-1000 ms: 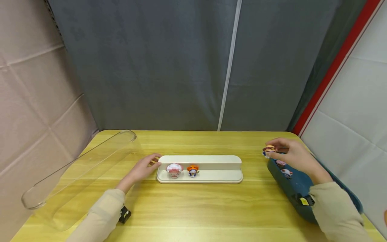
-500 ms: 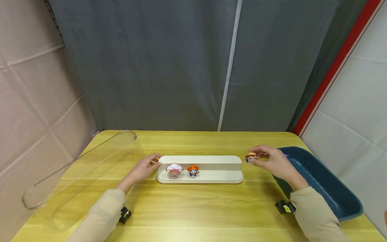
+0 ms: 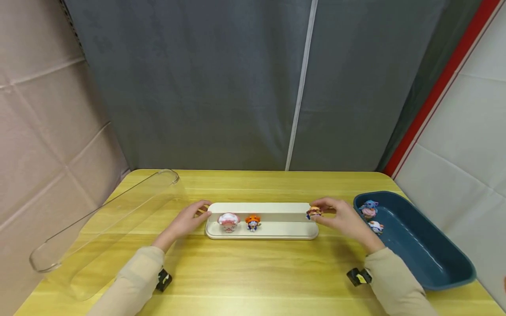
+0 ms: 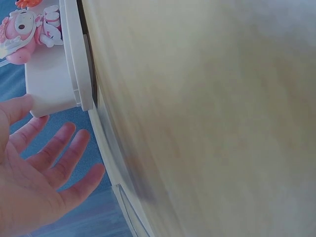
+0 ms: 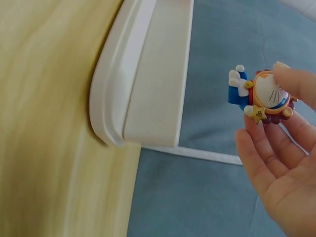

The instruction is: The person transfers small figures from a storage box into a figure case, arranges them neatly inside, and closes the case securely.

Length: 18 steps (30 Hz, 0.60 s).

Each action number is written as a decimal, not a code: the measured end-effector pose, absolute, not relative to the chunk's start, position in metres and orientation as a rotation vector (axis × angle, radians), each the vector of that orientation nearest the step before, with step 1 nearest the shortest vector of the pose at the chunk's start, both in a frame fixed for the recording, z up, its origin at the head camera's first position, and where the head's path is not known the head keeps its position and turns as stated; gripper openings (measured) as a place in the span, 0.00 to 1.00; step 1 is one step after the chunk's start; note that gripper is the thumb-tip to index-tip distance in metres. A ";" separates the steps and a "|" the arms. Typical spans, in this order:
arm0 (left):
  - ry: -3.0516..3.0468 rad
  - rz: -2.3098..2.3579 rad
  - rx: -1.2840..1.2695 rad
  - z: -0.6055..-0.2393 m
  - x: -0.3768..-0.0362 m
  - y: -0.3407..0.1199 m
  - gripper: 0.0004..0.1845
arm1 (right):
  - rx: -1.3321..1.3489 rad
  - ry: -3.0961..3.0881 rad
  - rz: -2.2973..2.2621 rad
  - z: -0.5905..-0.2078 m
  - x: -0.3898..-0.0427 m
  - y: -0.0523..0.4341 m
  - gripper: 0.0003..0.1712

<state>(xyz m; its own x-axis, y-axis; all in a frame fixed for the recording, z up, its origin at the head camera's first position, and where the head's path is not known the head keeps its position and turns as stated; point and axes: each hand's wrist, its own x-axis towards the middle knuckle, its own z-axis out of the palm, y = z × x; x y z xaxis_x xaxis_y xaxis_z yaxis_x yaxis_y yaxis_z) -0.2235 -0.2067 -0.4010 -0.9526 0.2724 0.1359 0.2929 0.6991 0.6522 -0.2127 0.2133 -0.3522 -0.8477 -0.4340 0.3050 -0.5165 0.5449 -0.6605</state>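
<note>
You are pinching the small cat figurine between thumb and fingertips of your right hand, just over the right end of the white stand. Your left hand, fingers relaxed, is touching the stand's left end. Lower the figurine upright, feet first, onto the lower ledge, well apart from the orange figurine and pink figurine.

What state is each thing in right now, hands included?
Left hand: open, touching the tray's left end.
Right hand: pinching the toy.
Toy: held over the tray's right end.
White tray: two figures standing in it.
Clear lid: off, lying aside.
Blue bin: two figures inside.
</note>
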 end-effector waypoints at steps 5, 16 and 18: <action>-2.865 -1.113 -0.482 -0.401 -0.224 -0.206 0.17 | 0.864 -2.651 1.188 -0.360 -0.212 0.203 0.19; -2.864 -1.118 -0.481 -0.401 -0.223 -0.207 0.18 | 0.941 -2.663 1.213 -0.372 -0.212 0.174 0.18; -2.862 -1.117 -0.486 -0.401 -0.223 -0.207 0.18 | 0.958 -2.659 1.217 -0.373 -0.212 0.169 0.17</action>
<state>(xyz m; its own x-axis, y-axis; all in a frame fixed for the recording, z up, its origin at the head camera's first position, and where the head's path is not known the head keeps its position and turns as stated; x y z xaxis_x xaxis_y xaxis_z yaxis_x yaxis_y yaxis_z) -0.2235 -0.2069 -0.4015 -0.9507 0.2765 0.1405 0.2986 0.6934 0.6558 -0.2115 0.1693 -0.3730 -0.8041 -0.5122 0.3017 -0.5631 0.4936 -0.6628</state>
